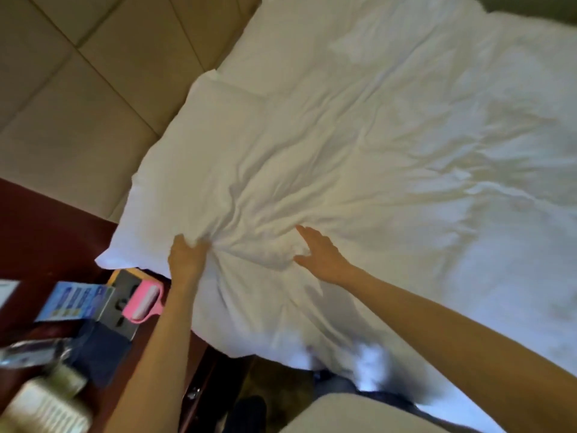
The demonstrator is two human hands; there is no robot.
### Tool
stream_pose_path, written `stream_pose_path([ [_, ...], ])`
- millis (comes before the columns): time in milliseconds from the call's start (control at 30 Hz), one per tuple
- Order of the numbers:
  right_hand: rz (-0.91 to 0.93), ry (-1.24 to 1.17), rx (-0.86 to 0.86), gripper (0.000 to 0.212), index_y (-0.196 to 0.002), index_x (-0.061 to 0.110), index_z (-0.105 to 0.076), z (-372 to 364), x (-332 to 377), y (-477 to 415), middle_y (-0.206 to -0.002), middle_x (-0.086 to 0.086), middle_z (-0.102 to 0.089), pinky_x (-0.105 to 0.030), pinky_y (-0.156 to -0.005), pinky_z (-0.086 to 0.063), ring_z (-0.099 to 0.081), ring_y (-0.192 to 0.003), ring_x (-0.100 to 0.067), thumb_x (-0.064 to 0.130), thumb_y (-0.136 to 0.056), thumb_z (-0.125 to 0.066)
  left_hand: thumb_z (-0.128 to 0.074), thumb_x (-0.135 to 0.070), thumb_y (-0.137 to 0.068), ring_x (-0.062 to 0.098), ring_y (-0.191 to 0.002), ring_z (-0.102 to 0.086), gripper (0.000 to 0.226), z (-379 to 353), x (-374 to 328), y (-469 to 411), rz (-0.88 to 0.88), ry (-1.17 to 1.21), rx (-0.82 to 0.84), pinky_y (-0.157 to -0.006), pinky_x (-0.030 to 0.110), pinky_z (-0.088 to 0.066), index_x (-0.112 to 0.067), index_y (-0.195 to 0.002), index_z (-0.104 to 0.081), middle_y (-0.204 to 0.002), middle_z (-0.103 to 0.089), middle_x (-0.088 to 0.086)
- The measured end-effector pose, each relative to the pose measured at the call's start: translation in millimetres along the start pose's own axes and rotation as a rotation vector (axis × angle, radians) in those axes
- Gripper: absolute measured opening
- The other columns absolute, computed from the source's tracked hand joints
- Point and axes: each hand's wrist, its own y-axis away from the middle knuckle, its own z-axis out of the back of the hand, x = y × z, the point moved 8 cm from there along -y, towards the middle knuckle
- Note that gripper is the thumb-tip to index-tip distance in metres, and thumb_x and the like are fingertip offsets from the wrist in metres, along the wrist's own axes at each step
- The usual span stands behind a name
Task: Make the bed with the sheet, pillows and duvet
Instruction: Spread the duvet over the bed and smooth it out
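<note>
- Head view: a creased white duvet (390,182) lies spread over most of the bed, reaching its near edge.
- A plump white pillow (187,135) sits at the head of the bed, against a padded beige panelled headboard (78,104). Where the pillow ends and the duvet begins is hard to tell.
- The left hand (187,260) has its fingers curled into a bunch of the white fabric near the pillow's lower corner, and creases fan out from that grip.
- The right hand (321,253) lies just beside it on the duvet, fingers straight and spread, thumb out, grasping nothing.
- Left of the bed stands a dark reddish-brown wooden bedside table (40,232).
- On the table lie a pink lint roller (142,303) and a blue-and-white printed card (75,303), near the pillow's corner. Other items nearer the camera are too blurred to name.
</note>
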Motion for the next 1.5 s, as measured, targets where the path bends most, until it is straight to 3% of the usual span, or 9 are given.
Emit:
stream_pose_path([
  [100,-0.058,0.005,0.006,0.067,-0.153,0.018,-0.013,0.7,-33.3,9.8,-0.159,-0.004,-0.016,-0.036,-0.117,-0.019,-0.019,-0.145,-0.023,0.032,-0.097,-0.049,-0.064,-0.016,-0.086,0.041,-0.125,-0.043,0.064,-39.2,9.3,-4.7,-0.039,-0.176,0.071,-0.102,0.047,-0.038,0.002,-0.140,-0.035,-0.139,-0.038,0.026],
  [200,-0.160,0.018,-0.021,0.063,-0.151,0.013,-0.019,12.9,-71.3,21.3,-0.158,-0.006,-0.021,-0.032,-0.115,-0.022,-0.023,-0.143,-0.023,0.026,-0.097,-0.048,-0.060,-0.012,-0.089,0.036,-0.130,-0.038,0.057,-53.3,-11.2,11.0,-0.214,-0.255,-0.025,-0.104,0.046,-0.036,0.000,-0.140,-0.037,-0.147,-0.032,0.020],
  [333,-0.289,-0.031,-0.108,0.054,-0.144,0.009,-0.033,32.3,-110.1,40.7,-0.147,-0.013,-0.039,-0.036,-0.105,-0.036,-0.041,-0.131,-0.029,0.022,-0.095,-0.051,-0.053,-0.002,-0.092,0.026,-0.131,-0.040,0.042,-77.6,-51.7,43.0,-0.444,-0.051,0.002,-0.111,0.036,-0.032,-0.002,-0.134,-0.048,-0.144,-0.039,0.014],
  [500,-0.388,-0.104,-0.213,0.045,-0.137,0.008,-0.041,49.9,-152.9,72.9,-0.138,-0.014,-0.049,-0.032,-0.096,-0.039,-0.049,-0.122,-0.030,0.020,-0.094,-0.052,-0.051,-0.006,-0.096,0.019,-0.117,-0.051,0.030,-129.3,-100.0,88.3,-0.616,0.006,0.194,-0.092,0.012,-0.031,-0.004,-0.125,-0.057,-0.127,-0.056,0.009],
  [700,-0.512,-0.197,-0.334,0.040,-0.131,0.008,-0.047,71.5,-219.3,131.4,-0.128,-0.014,-0.056,-0.032,-0.093,-0.042,-0.053,-0.117,-0.030,0.020,-0.093,-0.054,-0.051,-0.011,-0.097,0.021,-0.118,-0.054,0.030,-208.2,-129.1,149.8,-0.670,-0.081,0.447,-0.093,0.020,-0.036,-0.006,-0.126,-0.058,-0.128,-0.059,0.009],
  [933,-0.600,-0.257,-0.439,0.038,-0.128,0.007,-0.048,96.3,-321.1,222.4,-0.123,-0.015,-0.058,-0.034,-0.094,-0.043,-0.054,-0.115,-0.029,0.020,-0.093,-0.055,-0.054,-0.012,-0.095,0.026,-0.118,-0.055,0.033,-296.6,-143.1,242.9,-0.727,-0.229,0.559,-0.099,0.032,-0.040,-0.004,-0.127,-0.055,-0.128,-0.059,0.011],
  [1100,-0.663,-0.252,-0.400,0.039,-0.129,0.007,-0.047,107.3,-405.4,297.6,-0.127,-0.015,-0.056,-0.033,-0.096,-0.041,-0.052,-0.119,-0.031,0.018,-0.093,-0.055,-0.055,-0.016,-0.095,0.024,-0.117,-0.053,0.039,-349.7,-130.3,323.0,-0.715,-0.324,0.592,-0.097,0.031,-0.040,-0.009,-0.133,-0.050,-0.133,-0.053,0.009],
  [1300,-0.792,-0.188,-0.347,0.049,-0.135,0.005,-0.040,114.3,-494.2,373.2,-0.132,-0.020,-0.050,-0.038,-0.098,-0.042,-0.049,-0.121,-0.035,0.019,-0.090,-0.057,-0.055,-0.026,-0.093,0.024,-0.127,-0.043,0.049,-415.9,-89.0,395.2,-0.809,-0.713,0.683,-0.101,0.038,-0.037,-0.020,-0.139,-0.041,-0.143,-0.039,0.002],
  [1500,-1.006,-0.058,-0.089,0.075,-0.146,0.014,-0.020,75.2,-554.4,416.7,-0.148,-0.013,-0.025,-0.052,-0.105,-0.032,-0.029,-0.135,-0.037,0.034,-0.088,-0.062,-0.061,-0.033,-0.088,0.028,-0.131,-0.035,0.068,-478.3,-46.7,431.7,-0.881,-1.104,0.795,-0.100,0.045,-0.038,-0.022,-0.145,-0.025,-0.150,-0.023,0.002],
])
